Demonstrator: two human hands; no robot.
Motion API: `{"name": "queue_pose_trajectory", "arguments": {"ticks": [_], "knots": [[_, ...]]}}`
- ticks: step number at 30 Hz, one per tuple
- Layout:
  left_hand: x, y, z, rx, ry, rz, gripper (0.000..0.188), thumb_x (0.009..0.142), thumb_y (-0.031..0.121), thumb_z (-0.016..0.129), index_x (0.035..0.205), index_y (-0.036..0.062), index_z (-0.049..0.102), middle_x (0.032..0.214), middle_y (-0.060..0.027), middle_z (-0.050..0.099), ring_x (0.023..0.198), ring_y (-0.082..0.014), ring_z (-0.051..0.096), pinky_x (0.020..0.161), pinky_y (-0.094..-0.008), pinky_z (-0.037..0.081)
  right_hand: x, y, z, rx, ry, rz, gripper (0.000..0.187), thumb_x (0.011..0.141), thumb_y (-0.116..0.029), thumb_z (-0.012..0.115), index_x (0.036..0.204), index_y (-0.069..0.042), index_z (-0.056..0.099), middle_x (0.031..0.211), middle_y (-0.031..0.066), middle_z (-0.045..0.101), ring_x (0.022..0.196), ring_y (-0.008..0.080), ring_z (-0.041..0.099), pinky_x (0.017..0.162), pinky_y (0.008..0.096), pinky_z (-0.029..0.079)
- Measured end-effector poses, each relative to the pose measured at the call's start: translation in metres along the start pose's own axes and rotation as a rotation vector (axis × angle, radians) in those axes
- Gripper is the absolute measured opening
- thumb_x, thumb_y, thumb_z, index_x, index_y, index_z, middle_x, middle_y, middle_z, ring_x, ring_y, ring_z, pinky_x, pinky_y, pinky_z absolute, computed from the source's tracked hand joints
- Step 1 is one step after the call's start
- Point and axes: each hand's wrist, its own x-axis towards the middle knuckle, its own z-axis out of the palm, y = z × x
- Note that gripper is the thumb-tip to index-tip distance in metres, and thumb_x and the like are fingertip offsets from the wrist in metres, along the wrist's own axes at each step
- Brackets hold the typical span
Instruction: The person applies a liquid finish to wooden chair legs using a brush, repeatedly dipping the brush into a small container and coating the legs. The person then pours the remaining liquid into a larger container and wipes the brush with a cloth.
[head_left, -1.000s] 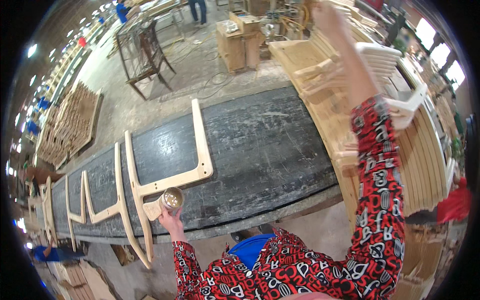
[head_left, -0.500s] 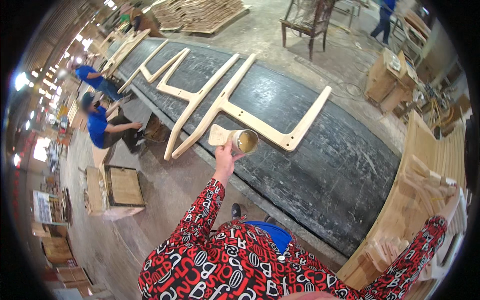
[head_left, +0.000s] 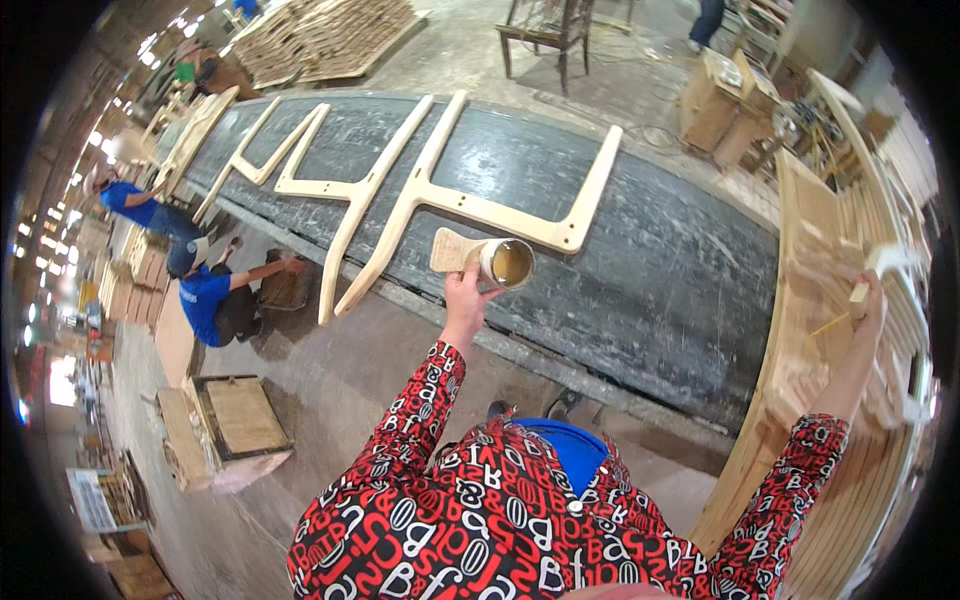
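Observation:
My left hand is closed around a small round can with yellow-brown paste inside. A flat pale wooden paddle sticks out from the can's left side, above my fingers. Both are held over the near edge of the dark conveyor belt. At the far right, my right hand is closed on a small pale block-like piece, whose kind I cannot make out. It is beside a blurred stack of curved wooden parts.
Pale wooden chair-side frames lie along the belt. A wooden box stands on the floor at left. Two people in blue shirts work beyond it. Stacked slats and a chair stand at the back.
The view has shifted, with the belt and frames now further left and higher. My right hand has come up and inward beside the stacked parts. The can stays in my left hand.

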Motion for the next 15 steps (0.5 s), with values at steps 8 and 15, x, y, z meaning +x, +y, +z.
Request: {"name": "queue_pose_trajectory", "arguments": {"ticks": [8,15], "knots": [[0.003,-0.009,-0.025,-0.002,0.068,0.015,0.02,0.093,0.017,0.047,0.111,0.009,0.052,0.106,-0.0043,0.058,0.094,-0.018,0.059,0.071,-0.0517,0.055,-0.122,-0.01,0.049,-0.401,-0.092,-0.082,0.029,0.074,-0.013,0.06,0.098,0.001,0.055,0.072,0.0039,0.056,0.057,0.0105,0.053,0.053,0.0232,0.044],[0.005,-0.009,-0.046,0.036,0.088,-0.029,0.021,0.093,0.018,0.049,0.114,0.0123,0.05,0.109,-0.004,0.057,0.098,-0.0178,0.057,0.068,-0.046,0.057,-0.213,0.028,0.04,-0.526,-0.196,0.054,0.044,0.066,-0.005,0.056,0.108,0.004,0.053,0.074,0.0041,0.056,0.058,0.0104,0.053,0.05,0.0231,0.044]]}}
